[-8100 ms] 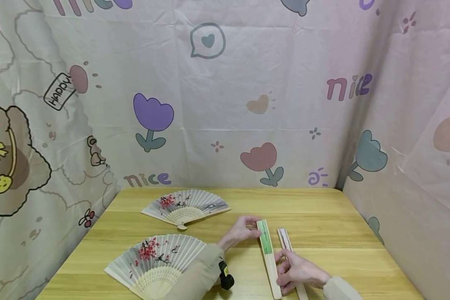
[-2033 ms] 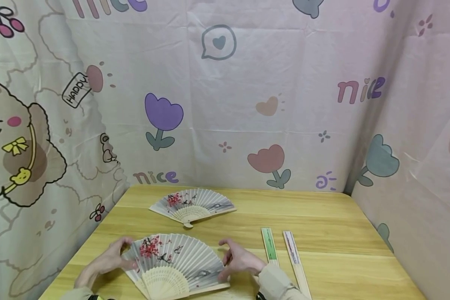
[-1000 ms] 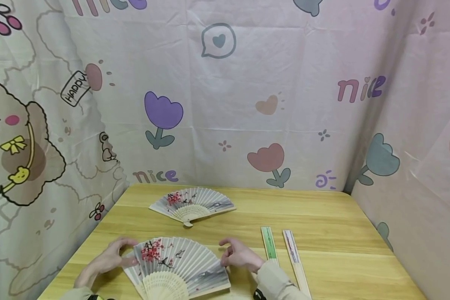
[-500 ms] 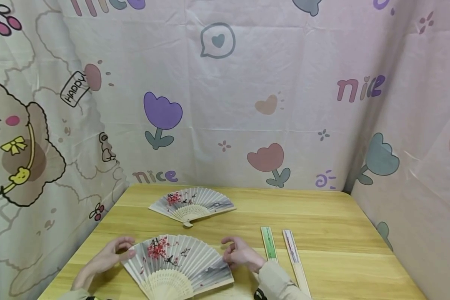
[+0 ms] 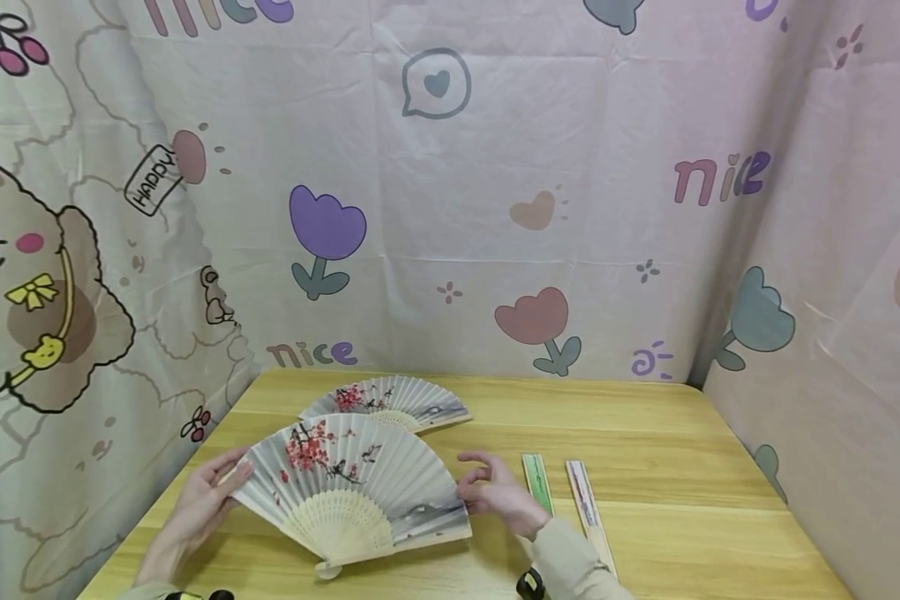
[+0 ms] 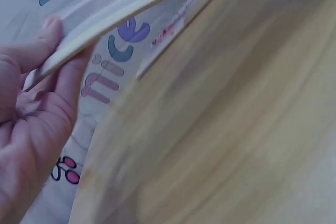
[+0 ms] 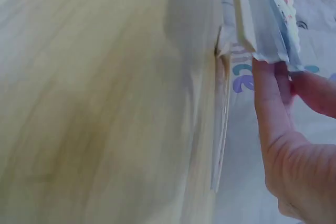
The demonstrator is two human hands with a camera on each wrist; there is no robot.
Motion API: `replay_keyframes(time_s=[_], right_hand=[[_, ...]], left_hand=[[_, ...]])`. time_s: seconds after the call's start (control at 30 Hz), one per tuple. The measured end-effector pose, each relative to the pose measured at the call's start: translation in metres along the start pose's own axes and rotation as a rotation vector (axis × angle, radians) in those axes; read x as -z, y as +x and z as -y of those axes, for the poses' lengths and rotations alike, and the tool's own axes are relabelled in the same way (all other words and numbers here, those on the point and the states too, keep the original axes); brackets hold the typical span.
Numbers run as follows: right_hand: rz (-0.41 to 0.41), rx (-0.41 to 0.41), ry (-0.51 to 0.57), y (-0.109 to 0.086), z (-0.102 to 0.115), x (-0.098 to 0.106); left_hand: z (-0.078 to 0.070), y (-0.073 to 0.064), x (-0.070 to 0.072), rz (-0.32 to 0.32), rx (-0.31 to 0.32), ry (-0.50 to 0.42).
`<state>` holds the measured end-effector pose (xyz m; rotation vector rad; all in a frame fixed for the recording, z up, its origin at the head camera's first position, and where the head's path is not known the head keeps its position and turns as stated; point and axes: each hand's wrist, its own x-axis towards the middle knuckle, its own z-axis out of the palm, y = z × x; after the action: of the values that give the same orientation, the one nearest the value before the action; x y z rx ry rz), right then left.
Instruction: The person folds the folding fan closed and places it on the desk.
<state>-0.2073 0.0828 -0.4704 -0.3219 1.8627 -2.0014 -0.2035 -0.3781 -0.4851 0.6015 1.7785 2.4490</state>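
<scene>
An open folding fan (image 5: 412, 479), pale grey with red blossoms, small birds and light wooden ribs, is held up off the table with its handle toward me. My left hand (image 5: 198, 504) pinches its left edge between thumb and fingers; the left wrist view shows the thumb over the outer rib and fingers beneath. At the opposite side my right hand (image 5: 498, 496) holds the fan's right edge with its fingertips. In the right wrist view the pleated fan (image 7: 268, 19) meets the thumb and fingers at its corner.
A matching open fan (image 5: 435, 404) lies behind, partly covered by the raised one. To the right, two folded fans, one green (image 5: 537, 479) and one white with a dark print (image 5: 585, 496), lie on the wooden table (image 5: 690, 475). Printed cloth (image 5: 450, 208) hangs around the table.
Earlier, both hands were at the folded fans on the right. Since then they have taken the near open fan by its edges, and it has risen, its handle now showing.
</scene>
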Motion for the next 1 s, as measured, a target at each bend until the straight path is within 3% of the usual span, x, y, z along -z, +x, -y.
replay_keyframes(time_s=[0.2,0.43,0.67,0.87,1.0], right_hand=[[-0.021,-0.010,0.234,0.001,0.001,0.007],[-0.006,-0.008,0.499,0.001,0.001,0.011],[-0.010,0.070,0.681,-0.002,0.004,0.011],[0.015,0.201,0.640,0.001,0.005,0.008],[-0.008,0.232,0.627,0.003,0.007,0.004]], left_hand=[[0.004,0.014,-0.023,-0.122,-0.238,-0.206],[0.005,0.032,-0.051,-0.221,-0.361,-0.406],[0.003,0.044,-0.076,-0.361,-0.385,-0.548],[0.003,0.054,-0.098,-0.426,-0.377,-0.552],[0.005,0.064,-0.113,-0.455,-0.367,-0.534]])
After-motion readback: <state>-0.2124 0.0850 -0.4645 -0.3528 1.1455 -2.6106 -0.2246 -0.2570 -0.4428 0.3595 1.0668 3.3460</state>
